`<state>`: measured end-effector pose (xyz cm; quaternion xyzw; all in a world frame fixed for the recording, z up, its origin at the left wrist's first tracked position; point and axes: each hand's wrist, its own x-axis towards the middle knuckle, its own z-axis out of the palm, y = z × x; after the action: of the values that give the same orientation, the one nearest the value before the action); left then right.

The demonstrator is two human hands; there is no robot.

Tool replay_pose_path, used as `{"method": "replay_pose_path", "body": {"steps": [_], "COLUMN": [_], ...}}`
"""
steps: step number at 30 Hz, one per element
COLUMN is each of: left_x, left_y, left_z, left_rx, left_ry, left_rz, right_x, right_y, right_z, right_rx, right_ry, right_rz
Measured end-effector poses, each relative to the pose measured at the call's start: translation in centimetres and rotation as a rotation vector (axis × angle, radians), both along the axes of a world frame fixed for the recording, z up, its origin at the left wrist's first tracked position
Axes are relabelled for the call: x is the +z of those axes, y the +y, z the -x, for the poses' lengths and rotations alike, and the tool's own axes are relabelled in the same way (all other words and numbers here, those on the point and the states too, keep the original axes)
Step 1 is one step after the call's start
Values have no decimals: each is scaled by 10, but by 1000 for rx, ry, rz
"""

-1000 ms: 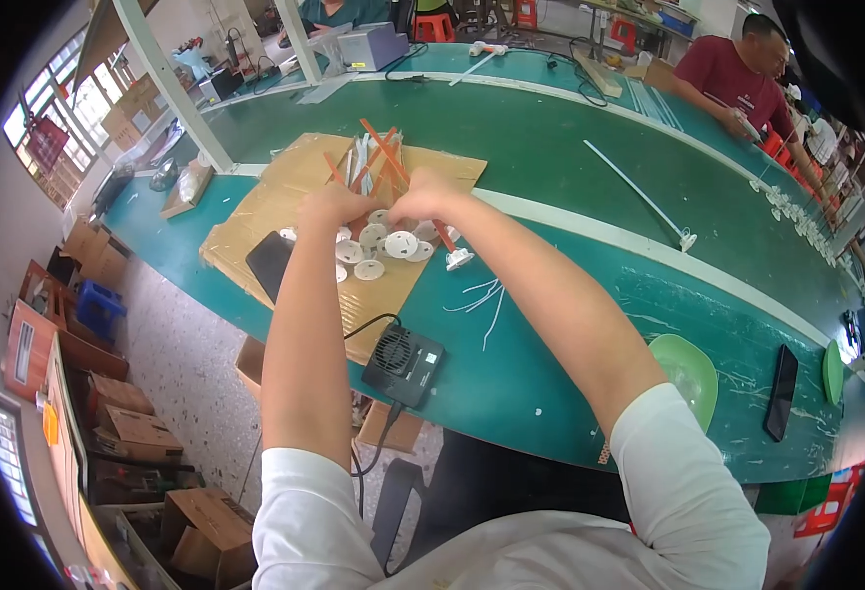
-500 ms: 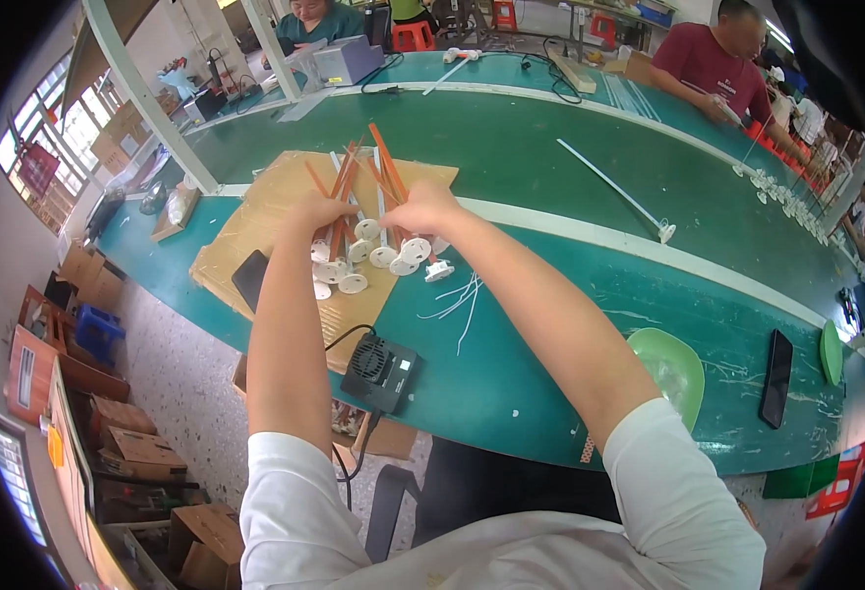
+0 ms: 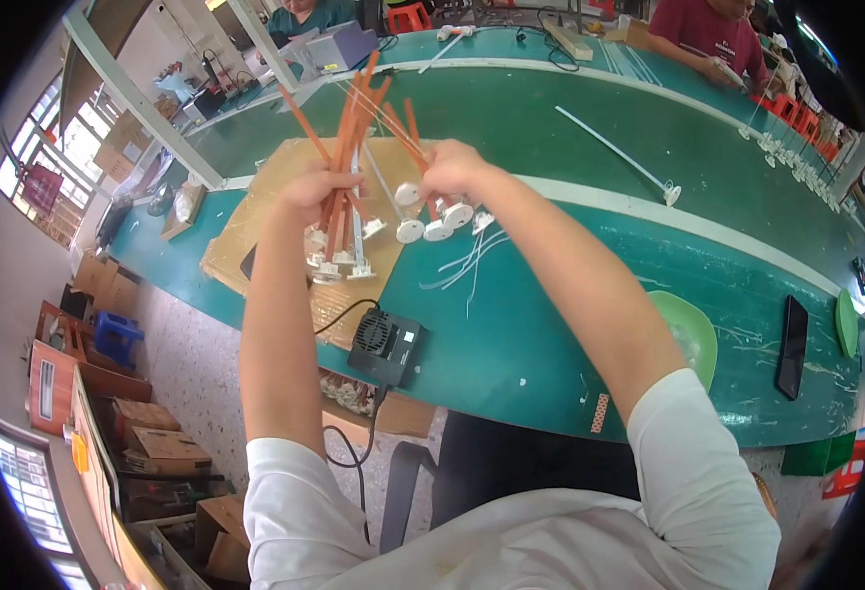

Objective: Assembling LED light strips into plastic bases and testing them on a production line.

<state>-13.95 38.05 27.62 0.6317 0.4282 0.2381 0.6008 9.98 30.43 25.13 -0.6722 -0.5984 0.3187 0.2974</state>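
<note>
Orange thin rods (image 3: 354,138) with round white caps, gripped by left hand (image 3: 312,189) and right hand (image 3: 455,169).

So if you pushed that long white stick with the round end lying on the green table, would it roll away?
The long white stick would probably slide or swing rather than roll, since the round end sticks out wider than the rod. It looks thin, so likely light and perhaps a little bendy. The green table looks smooth, so it may skid easily.

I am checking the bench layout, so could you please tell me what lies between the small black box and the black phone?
In the head view, a light green dish sits on the green table between the small black box and the black phone.
</note>
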Motion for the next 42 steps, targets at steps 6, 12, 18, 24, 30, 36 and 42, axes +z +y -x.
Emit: {"method": "replay_pose_path", "body": {"steps": [6, 12, 18, 24, 30, 36, 42], "left_x": [27, 43, 88, 132, 126, 83, 50], "left_y": [-17, -23, -64, -122, -153, -179, -207], "left_z": [28, 55, 46, 19, -39, -138, -228], "left_rx": [113, 337, 343, 187, 4, -169, -192], "left_ry": [-136, -202, -288, -384, -392, -424, -458], "left_rz": [-118, -284, -386, -475, -488, -546, -525], "right_x": [-4, -3, -18, 4, 91, 123, 91], "right_y": [-20, -26, -2, 1, -76, -178, -227], "right_z": [-15, -23, 2, 20, -29, -88, -151], "right_rx": [-13, -252, -281, -175, 111, 254, 179], "right_ry": [75, 59, 24, -287, -5, -44, -422], "right_rz": [-97, -125, -301, -210, -628, -533, -395]}}
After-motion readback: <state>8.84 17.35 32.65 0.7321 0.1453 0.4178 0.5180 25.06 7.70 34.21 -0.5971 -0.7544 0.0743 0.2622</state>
